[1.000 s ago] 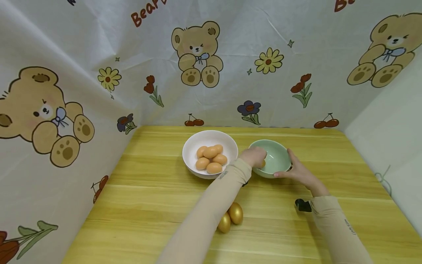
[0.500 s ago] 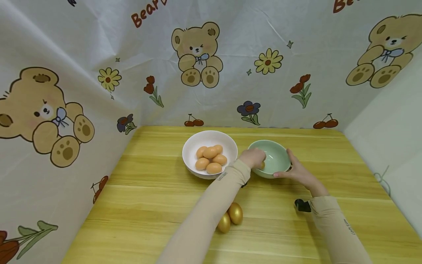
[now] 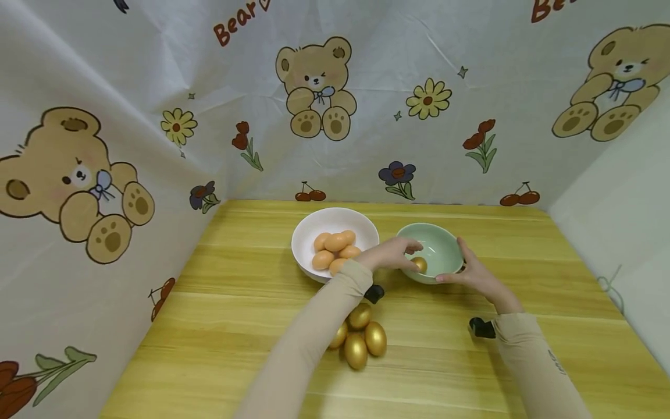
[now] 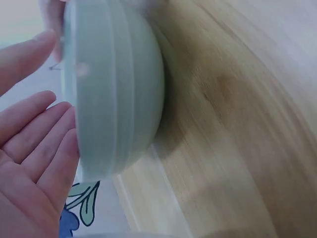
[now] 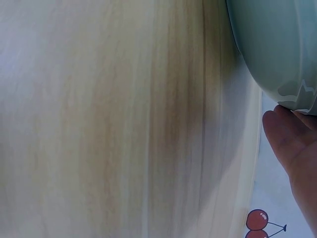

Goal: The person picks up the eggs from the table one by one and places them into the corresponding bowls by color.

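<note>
A gold egg lies inside the pale green bowl in the head view. My left hand reaches over that bowl's left rim, fingers and thumb spread apart around the egg's upper left. In the left wrist view, the left hand has relaxed fingers beside the green bowl and nothing in its grasp. On the opposite side, my right hand holds the bowl between thumb and fingers. The right wrist view shows the right hand's fingers against the bowl's outer wall.
Left of the green bowl stands a white bowl with several brown eggs, partly behind my left sleeve. Several gold eggs sit on the wooden table nearer to me. A bear-printed cloth hangs behind.
My left hand has drawn back to the left and its fingers have parted, letting go of the gold egg in the green bowl. The right hand keeps its hold.
</note>
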Available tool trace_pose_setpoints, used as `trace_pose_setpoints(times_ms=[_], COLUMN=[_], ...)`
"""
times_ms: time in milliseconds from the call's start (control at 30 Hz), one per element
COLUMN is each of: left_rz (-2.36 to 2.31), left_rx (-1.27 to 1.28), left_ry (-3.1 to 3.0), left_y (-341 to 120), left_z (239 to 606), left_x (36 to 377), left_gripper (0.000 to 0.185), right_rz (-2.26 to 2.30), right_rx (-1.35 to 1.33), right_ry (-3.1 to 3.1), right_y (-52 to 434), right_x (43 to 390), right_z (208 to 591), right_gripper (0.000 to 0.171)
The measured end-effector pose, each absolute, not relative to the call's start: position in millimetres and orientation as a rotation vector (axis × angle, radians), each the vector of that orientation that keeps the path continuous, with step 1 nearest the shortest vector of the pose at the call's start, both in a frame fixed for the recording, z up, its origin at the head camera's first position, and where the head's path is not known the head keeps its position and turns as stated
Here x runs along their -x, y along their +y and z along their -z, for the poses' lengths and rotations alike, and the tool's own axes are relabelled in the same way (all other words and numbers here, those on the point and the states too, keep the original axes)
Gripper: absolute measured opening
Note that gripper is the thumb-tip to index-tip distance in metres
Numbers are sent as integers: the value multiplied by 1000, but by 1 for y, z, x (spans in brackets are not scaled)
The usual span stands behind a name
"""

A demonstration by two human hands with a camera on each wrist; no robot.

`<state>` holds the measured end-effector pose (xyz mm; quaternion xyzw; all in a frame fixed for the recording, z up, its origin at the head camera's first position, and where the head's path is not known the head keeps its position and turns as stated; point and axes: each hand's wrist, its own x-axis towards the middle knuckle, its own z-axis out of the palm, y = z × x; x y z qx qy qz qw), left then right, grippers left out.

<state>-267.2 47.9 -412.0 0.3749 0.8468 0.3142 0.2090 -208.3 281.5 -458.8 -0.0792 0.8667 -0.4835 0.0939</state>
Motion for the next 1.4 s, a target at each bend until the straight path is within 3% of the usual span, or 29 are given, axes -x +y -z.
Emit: trace_pose_setpoints(times_ms=[500,967,1233,1400], left_rz=[-1275,-1485,-1623,-1668], left_rx=[-1125,-967,-848,-745], left_ry=[2164,2135,2130,2140], left_y=[-12,-84,-111,-119], left_z=[408,397,441,450], left_x=[227,163,154,143], left_gripper=[58,51,53,56], right_rz=[1459,1469,1477,1465], right_rx=[243,235,240,238], right_ry=[2565,2549,2557,2566], right_y=[281,284,284,284], right_x=[208,208,208,208], right_z=[459,461,463,461], right_gripper=[117,117,117,117])
